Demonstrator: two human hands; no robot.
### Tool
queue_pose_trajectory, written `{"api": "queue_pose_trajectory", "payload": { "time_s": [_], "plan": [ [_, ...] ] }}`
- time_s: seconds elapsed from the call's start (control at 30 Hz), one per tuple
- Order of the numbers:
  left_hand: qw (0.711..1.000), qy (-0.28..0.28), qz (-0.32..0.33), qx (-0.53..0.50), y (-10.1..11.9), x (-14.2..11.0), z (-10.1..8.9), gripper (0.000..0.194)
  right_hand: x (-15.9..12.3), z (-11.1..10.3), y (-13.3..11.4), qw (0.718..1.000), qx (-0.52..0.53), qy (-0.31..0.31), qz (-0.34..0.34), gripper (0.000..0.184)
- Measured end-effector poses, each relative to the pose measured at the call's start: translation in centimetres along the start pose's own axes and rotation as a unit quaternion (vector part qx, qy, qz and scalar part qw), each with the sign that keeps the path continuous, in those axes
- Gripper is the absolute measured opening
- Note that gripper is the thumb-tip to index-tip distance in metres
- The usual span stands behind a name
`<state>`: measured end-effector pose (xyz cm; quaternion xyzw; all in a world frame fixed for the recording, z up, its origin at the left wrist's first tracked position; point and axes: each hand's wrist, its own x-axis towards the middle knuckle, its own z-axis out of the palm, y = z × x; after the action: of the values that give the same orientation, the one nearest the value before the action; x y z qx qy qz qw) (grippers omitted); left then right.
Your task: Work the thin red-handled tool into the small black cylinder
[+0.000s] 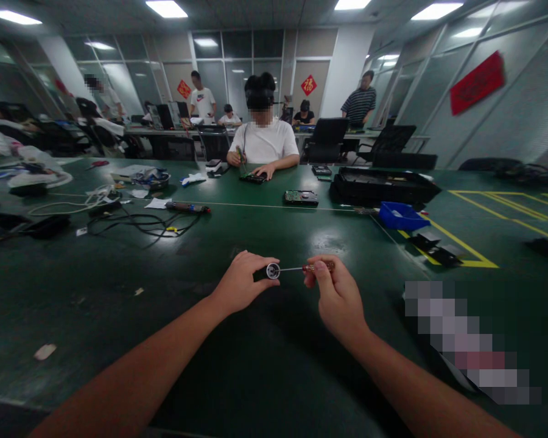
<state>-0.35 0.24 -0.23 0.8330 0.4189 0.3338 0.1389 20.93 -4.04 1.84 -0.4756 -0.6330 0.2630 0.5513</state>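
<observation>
The left hand (243, 281) pinches a small round metal part (273, 271) between thumb and fingers; the right hand (341, 293) is closed around the handle of a screwdriver (304, 268), its shaft reaching to the part. Both are over the green desk (256, 377). Farther out lie a hard drive (301, 198), a blue bin (402, 216) and a black tray (386, 190); opposite, a person in a white shirt (274, 143) sits.
</observation>
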Motion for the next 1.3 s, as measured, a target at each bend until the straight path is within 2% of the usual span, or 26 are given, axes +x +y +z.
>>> {"api": "queue_pose_trajectory", "payload": {
  "time_s": [0.23, 0.3, 0.4, 0.53, 0.7, 0.83, 0.93, 1.03, 1.2, 1.3],
  "plan": [
    [1.000, 0.001, 0.003, -0.003, -0.1, 0.0, 0.0, 0.038, -0.1, -0.6, -1.2, 0.988, -0.142, -0.030, -0.048, 0.022],
    [1.000, 0.003, 0.003, -0.003, -0.2, 0.0, 0.0, 0.039, -0.1, -0.8, -1.4, 0.981, -0.179, -0.022, -0.064, 0.029],
    [1.000, 0.005, 0.003, -0.005, -0.2, -0.1, 0.0, 0.039, 0.0, -0.8, -1.3, 0.976, -0.201, -0.006, -0.086, 0.040],
    [1.000, 0.006, 0.007, -0.011, -0.1, -0.1, 0.0, 0.039, 0.0, -0.9, -1.0, 0.973, -0.209, 0.000, -0.096, 0.041],
    [1.000, 0.011, 0.005, -0.010, 0.0, -0.1, -0.2, 0.038, -0.1, -0.8, -1.0, 0.975, -0.199, -0.020, -0.097, 0.030],
    [1.000, 0.020, -0.007, -0.013, 0.0, -0.1, -0.4, 0.039, -0.1, -0.9, -1.2, 0.970, -0.188, -0.076, -0.133, 0.013],
    [1.000, 0.016, -0.003, -0.009, 0.0, -0.1, -0.3, 0.040, 0.0, -1.1, -1.4, 0.963, -0.189, -0.113, -0.155, 0.013],
    [1.000, 0.014, 0.002, -0.009, -0.1, -0.1, -0.1, 0.039, -0.2, -1.1, -1.3, 0.966, -0.175, -0.122, -0.145, 0.018],
    [1.000, 0.013, -0.006, -0.007, -0.1, -0.1, 0.0, 0.041, -0.5, -0.6, -0.6, 0.994, -0.076, -0.052, -0.063, 0.018],
    [1.000, 0.011, -0.003, -0.009, 0.0, -0.1, -0.1, 0.041, -0.1, -0.4, -0.2, 1.000, 0.009, -0.028, -0.003, 0.021]
  ]
}}
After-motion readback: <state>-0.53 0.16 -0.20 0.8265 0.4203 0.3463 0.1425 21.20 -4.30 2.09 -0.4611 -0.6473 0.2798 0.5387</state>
